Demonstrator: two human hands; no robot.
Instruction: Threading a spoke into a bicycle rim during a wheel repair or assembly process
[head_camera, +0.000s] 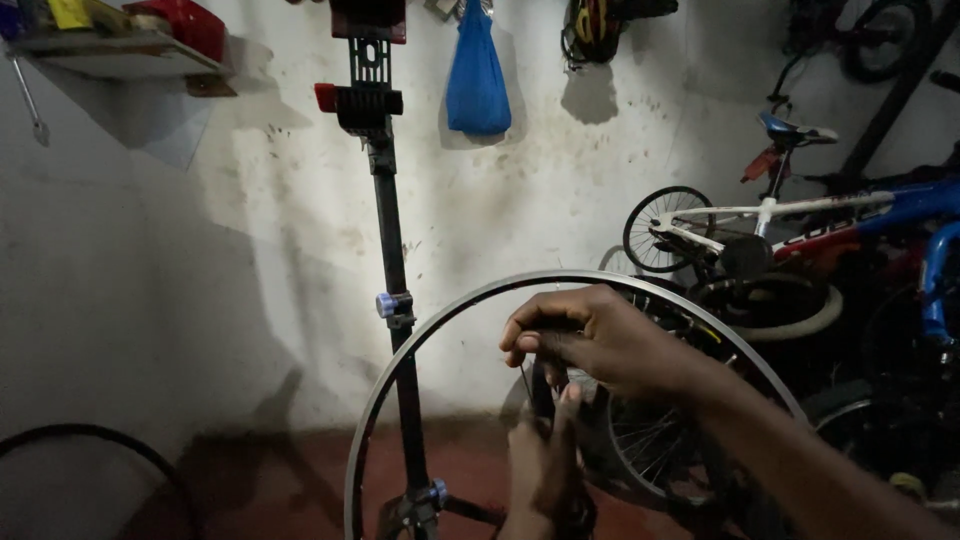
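A silver bicycle wheel rim (420, 330) stands upright in front of me, its arc running from the lower left up and over to the right. My right hand (590, 335) reaches in from the right, fingers pinched on a thin dark spoke (524, 380) inside the rim. My left hand (545, 460) comes up from below and grips a dark part at the wheel's middle, just under the right hand. What exactly the left hand holds is too dark to make out.
A black repair stand (392, 250) rises behind the rim. Several bicycles (790, 215) and loose wheels (650, 440) crowd the right side. A blue bag (477, 75) hangs on the white wall, a shelf (120, 55) sits upper left, a tyre (110, 450) lower left.
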